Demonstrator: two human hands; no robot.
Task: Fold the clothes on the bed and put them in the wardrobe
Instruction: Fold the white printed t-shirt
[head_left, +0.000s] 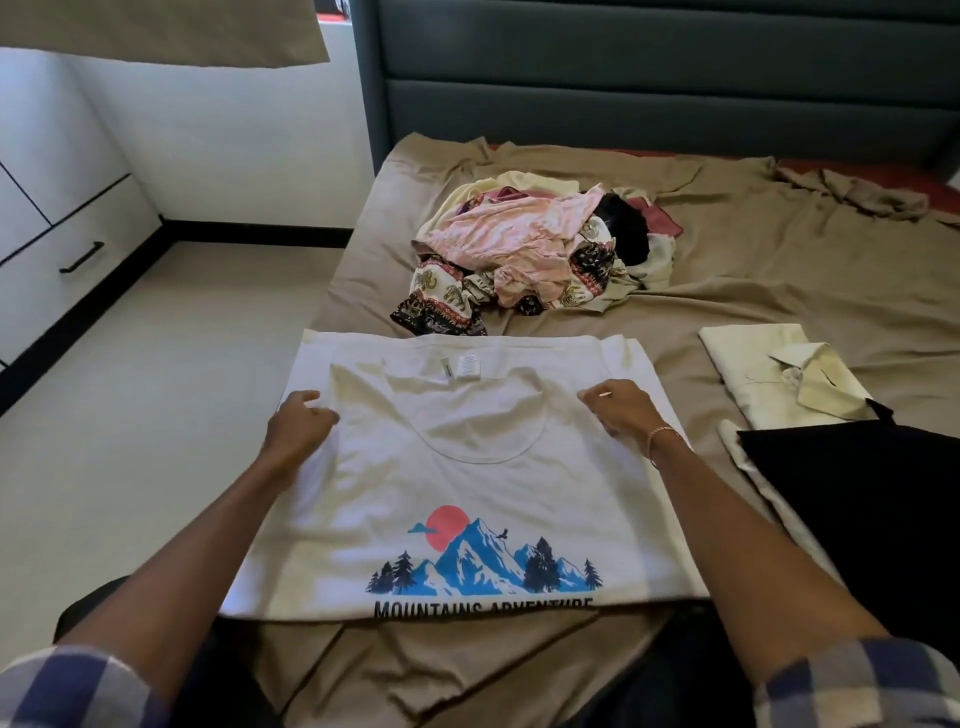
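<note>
A white T-shirt with a blue mountain print lies spread on the bed's near edge, its neck pointing away from me. My left hand pinches its left shoulder with curled fingers. My right hand pinches the right shoulder the same way. Beyond the shirt sits a heap of unfolded clothes: pink, patterned, black and cream pieces. To the right lie a folded cream shirt and a folded dark garment that overlaps it.
The bed has a rumpled tan sheet and a dark padded headboard. White drawers with a black handle stand at the left across a strip of pale floor.
</note>
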